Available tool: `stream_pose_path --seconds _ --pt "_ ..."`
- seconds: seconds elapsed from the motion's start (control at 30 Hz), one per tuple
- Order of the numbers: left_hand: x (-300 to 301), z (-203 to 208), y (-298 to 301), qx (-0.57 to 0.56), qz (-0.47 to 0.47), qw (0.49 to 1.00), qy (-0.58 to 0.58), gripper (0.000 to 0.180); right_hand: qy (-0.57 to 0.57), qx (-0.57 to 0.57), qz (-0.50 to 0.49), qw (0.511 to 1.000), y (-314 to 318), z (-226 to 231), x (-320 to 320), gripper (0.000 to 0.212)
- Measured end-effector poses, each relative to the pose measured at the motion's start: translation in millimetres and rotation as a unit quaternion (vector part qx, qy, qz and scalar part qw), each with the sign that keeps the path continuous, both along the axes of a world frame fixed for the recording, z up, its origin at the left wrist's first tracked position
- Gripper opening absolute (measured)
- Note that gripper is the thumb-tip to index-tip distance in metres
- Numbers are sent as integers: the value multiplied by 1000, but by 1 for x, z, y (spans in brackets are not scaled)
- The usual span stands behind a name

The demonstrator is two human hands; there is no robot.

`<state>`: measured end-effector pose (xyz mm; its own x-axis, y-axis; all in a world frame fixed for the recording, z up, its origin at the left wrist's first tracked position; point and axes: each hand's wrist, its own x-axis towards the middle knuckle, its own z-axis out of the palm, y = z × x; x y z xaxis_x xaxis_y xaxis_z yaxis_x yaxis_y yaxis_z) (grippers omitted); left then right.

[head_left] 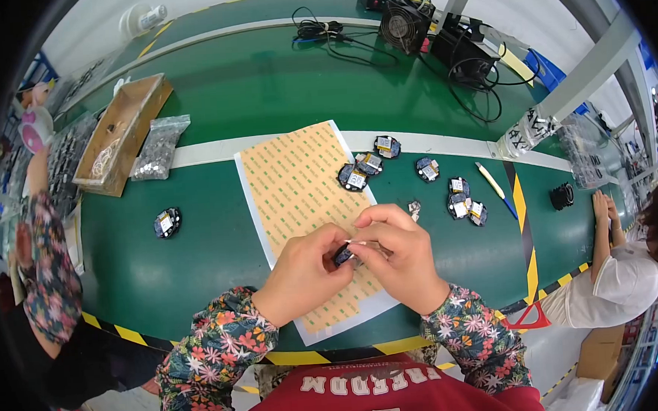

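Note:
Above the lower part of a tan adhesive sheet (292,179) with rows of small green marks, my left hand (306,275) is closed round a small dark round electronic module (342,255). Much of that module is hidden by my fingers. My right hand (405,259) meets it from the other side, thumb and fingertips pinched at the module's edge. Something small and pale shows between these fingertips, too small to name. Similar round modules (369,163) with silver and yellow parts lie just beyond the sheet, more modules (459,199) to the right, and a single module (168,223) at the left.
A wooden box (121,134) and a clear bag of small parts (161,147) are at the left. A utility knife (495,188) lies at the right, near a black coil (561,196). A fan (407,26) and cables (471,86) sit at the back. People work on both sides.

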<state>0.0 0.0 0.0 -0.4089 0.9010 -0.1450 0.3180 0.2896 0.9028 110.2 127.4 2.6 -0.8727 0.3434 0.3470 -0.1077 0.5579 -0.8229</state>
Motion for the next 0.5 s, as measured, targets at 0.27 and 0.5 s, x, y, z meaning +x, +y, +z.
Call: stream_pose_path --seconds 0.27,0.5 --pt "1 -14 -3 107 32 976 -189 24 -15 -37 -37 999 -5 2 1 13" --pt "-4 -5 0 78 32 951 -299 25 -27 -77 -49 996 5 5 1 12"
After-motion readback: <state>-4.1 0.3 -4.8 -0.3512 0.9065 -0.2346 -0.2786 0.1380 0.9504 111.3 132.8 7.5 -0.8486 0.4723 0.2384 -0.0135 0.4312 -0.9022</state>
